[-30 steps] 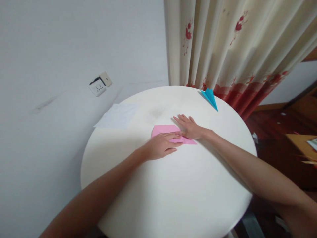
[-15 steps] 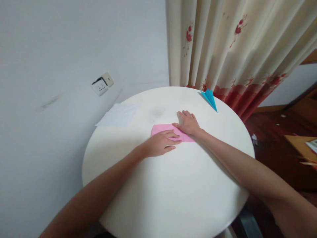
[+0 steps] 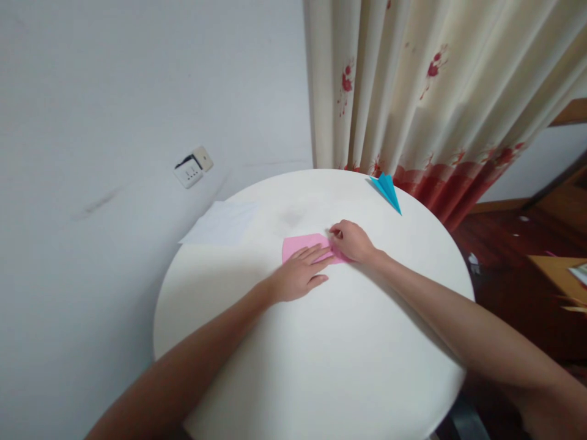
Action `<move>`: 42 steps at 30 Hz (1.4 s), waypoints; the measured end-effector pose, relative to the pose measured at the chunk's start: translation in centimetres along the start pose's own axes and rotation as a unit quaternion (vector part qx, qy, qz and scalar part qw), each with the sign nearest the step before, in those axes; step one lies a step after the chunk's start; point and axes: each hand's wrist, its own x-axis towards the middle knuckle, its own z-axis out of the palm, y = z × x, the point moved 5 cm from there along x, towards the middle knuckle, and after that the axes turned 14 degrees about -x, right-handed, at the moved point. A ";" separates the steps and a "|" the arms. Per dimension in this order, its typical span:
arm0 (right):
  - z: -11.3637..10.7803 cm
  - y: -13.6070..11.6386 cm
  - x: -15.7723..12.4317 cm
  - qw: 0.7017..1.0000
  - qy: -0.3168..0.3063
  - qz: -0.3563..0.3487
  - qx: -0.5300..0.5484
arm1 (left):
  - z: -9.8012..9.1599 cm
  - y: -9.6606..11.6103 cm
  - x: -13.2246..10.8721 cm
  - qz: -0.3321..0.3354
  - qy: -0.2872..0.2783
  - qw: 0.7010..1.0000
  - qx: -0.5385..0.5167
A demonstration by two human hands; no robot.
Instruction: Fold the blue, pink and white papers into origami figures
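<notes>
A folded pink paper (image 3: 298, 245) lies near the middle of the round white table (image 3: 330, 360). My left hand (image 3: 300, 275) rests flat on its near edge, fingers stretched out and pressing it down. My right hand (image 3: 351, 240) sits on the paper's right end with its fingers curled and pinching the paper's far right corner. Most of the paper's right half is hidden under the two hands.
A folded blue paper plane (image 3: 387, 188) lies at the table's far right edge, by the flowered curtain (image 3: 413, 91). A white sheet (image 3: 220, 223) lies at the far left edge, overhanging. A wall socket (image 3: 192, 168) sits on the white wall. Wooden floor shows at right.
My right hand went from lying flat on the paper to curling its fingers at the paper's right corner. The left hand stayed pressing, shifting only slightly. The view dropped a little.
</notes>
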 end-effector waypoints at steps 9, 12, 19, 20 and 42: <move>0.3 -1.3 -0.7 0.999 -0.039 0.011 -0.033 | 0.7 -0.2 -0.3 -0.020 -0.022 0.999 0.022; 0.2 -1.3 -0.7 0.999 -0.042 0.031 -0.015 | 0.7 -0.1 -0.3 -0.010 -0.028 0.999 0.023; -0.3 -1.9 -1.0 0.998 -0.043 0.048 -0.017 | 0.9 0.2 -0.4 -0.003 -0.080 0.997 0.017; -0.5 -2.1 -1.1 0.998 -0.044 0.049 -0.014 | 0.9 0.3 -0.4 -0.003 -0.085 0.996 0.016; 0.5 -0.2 -0.7 0.962 0.010 0.083 0.262 | -2.0 1.5 -0.1 0.074 0.089 0.993 -0.020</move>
